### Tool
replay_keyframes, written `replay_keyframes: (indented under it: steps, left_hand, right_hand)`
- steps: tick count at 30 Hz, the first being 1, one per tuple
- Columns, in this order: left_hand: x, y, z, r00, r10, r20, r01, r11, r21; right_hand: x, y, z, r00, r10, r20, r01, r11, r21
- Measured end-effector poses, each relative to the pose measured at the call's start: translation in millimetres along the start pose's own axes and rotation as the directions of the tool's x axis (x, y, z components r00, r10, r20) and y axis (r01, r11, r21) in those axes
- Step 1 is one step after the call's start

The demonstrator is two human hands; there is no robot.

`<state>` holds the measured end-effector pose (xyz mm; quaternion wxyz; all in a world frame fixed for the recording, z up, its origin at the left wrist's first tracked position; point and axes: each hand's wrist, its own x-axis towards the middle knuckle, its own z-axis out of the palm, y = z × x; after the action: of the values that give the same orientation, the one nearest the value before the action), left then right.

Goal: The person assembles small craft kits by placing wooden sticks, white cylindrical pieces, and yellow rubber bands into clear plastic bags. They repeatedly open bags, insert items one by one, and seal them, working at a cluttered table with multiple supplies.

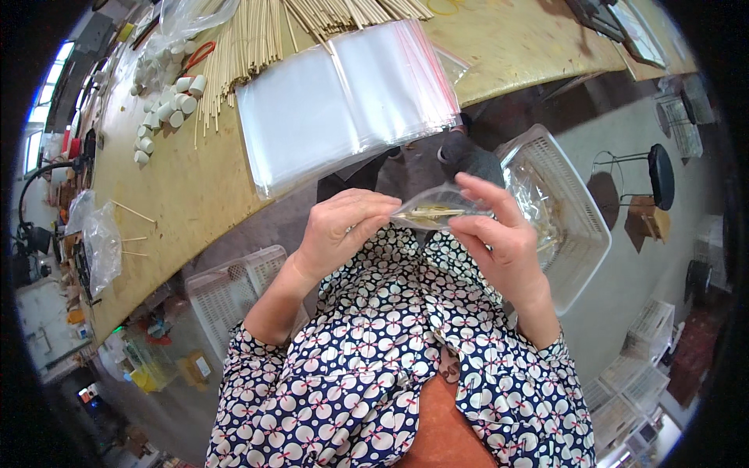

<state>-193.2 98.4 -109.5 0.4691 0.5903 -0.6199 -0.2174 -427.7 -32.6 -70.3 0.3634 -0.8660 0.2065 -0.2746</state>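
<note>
My left hand (pixel 335 230) pinches one end of the bag (pixel 421 200) above my lap (pixel 390 273); my right hand (pixel 505 238) spans the other, its grip unclear. Sticks (pixel 433 212) are inside already. Filled bags (pixel 538 204) seem heaped in the crate (pixel 598 226); loose sticks (pixel 251 39) and flat bags (pixel 304 117) remain.

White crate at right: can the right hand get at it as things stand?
Likely yes: nothing visible blocks the way to the crate beside the right hand, though its height is unclear and that hand is at the small clear bag.
</note>
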Motion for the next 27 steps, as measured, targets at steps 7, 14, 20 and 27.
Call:
replay_keyframes:
  steps: [7,14,20,27]
  left_hand:
    - [-16,10,-15,0.990,-0.133,-0.051,0.107,0.930,-0.352]
    - [-21,7,-28,0.953,-0.302,0.017,0.293,0.909,-0.298]
    - [15,27,9,0.999,-0.015,-0.036,0.015,1.000,0.008]
    - [40,28,38,0.988,0.153,-0.012,-0.147,0.962,0.229]
  right_hand:
    - [1,0,-14,0.963,0.264,0.051,-0.263,0.884,0.386]
    - [2,-5,3,0.926,0.376,0.031,-0.323,0.748,0.579]
    - [9,-20,26,0.966,0.247,-0.079,-0.227,0.953,0.199]
    - [2,1,18,0.981,0.159,-0.108,-0.151,0.985,0.079]
